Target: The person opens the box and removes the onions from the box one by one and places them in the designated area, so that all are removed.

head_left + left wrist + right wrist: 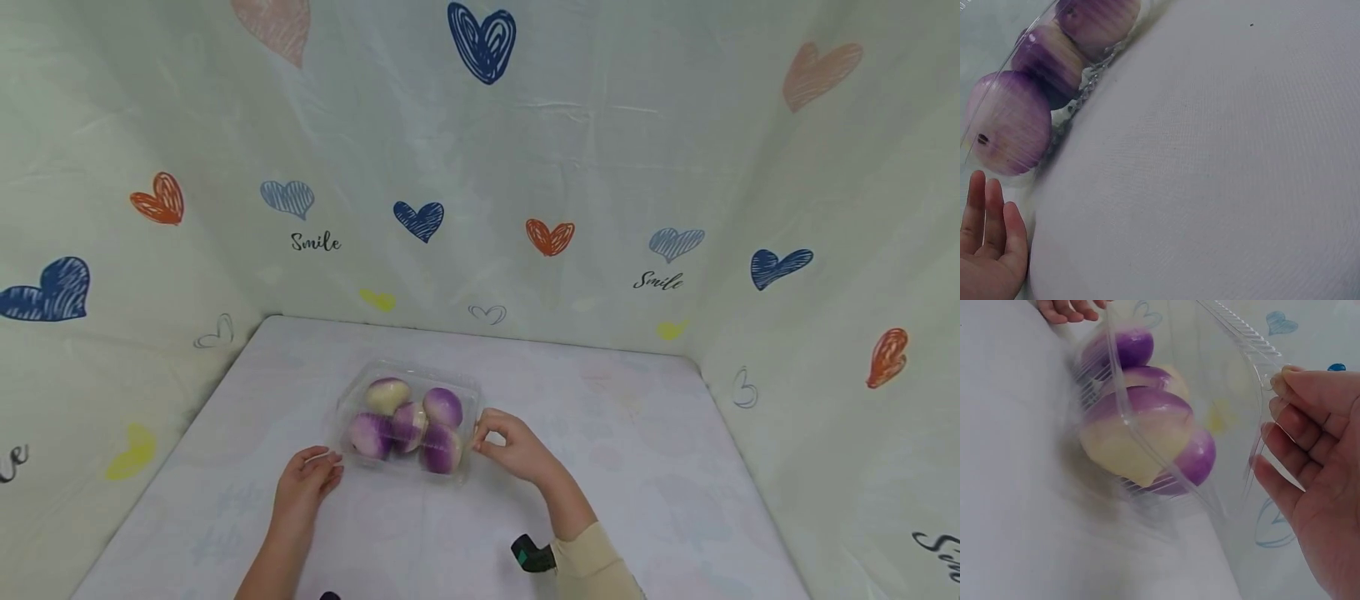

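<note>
A clear plastic box (pixel 382 368) stands on the table with several round purple-and-cream vegetables, which look like turnips (pixel 442 450), inside. My right hand (pixel 517 446) is at the box's right side. In the right wrist view, its thumb and index finger (pixel 1291 394) pinch the upper rim (pixel 1263 365) of the box. My left hand (pixel 306 483) is by the front left corner, palm turned up, fingers loosely extended. Seen from the left wrist, those fingertips (pixel 977 178) are just below the nearest turnip (pixel 1010 122), right by the box's wall. They grip nothing.
The white table (pixel 637 467) spreads around the box. A pale cloth wall (pixel 480 150) with printed hearts rises behind it and at both sides. A small black device (pixel 531 553) sits by the right sleeve (pixel 596 562).
</note>
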Tool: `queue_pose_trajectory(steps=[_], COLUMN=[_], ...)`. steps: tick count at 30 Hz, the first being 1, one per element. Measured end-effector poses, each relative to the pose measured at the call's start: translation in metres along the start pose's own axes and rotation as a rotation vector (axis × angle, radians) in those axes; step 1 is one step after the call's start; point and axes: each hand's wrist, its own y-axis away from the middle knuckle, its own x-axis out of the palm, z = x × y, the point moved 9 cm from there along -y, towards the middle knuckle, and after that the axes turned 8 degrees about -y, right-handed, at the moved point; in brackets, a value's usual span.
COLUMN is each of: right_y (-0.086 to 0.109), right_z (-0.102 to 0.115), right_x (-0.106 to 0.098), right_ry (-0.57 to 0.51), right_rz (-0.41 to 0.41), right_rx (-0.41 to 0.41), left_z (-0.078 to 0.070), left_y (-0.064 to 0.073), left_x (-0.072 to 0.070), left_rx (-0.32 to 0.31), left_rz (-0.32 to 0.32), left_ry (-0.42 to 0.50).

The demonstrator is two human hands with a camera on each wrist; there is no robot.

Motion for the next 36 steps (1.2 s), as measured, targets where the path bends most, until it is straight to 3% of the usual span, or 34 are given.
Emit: queue_pose_trajectory(steps=[8,18,29,36], right_y=[-0.01,-0.029,-0.05,-0.06], right_z=[0.008,0.017,0.019,0.021], right_x=[-0.018,-0.042,-0.064,-0.075], right_ry=[-0.12,-0.128,-0.071,-0.074], right_rz=[-0.031,-0.148,-0.274,-0.363], right_rx=[-0.027,-0.103,-0.022,-0.034], left_z=[-0.001,-0.003,-0.002,-0.001], left_y=[-0.001,-0.001,0.0,0.0], left_x=[0.002,0.006,0.007,0.006], left_rx=[-0.002,0.007,0.004,-0.021], left_rz=[0.025,0.077,0.078,0.065], left_ry=[-0.047,-0.061,-0.107,-0.141])
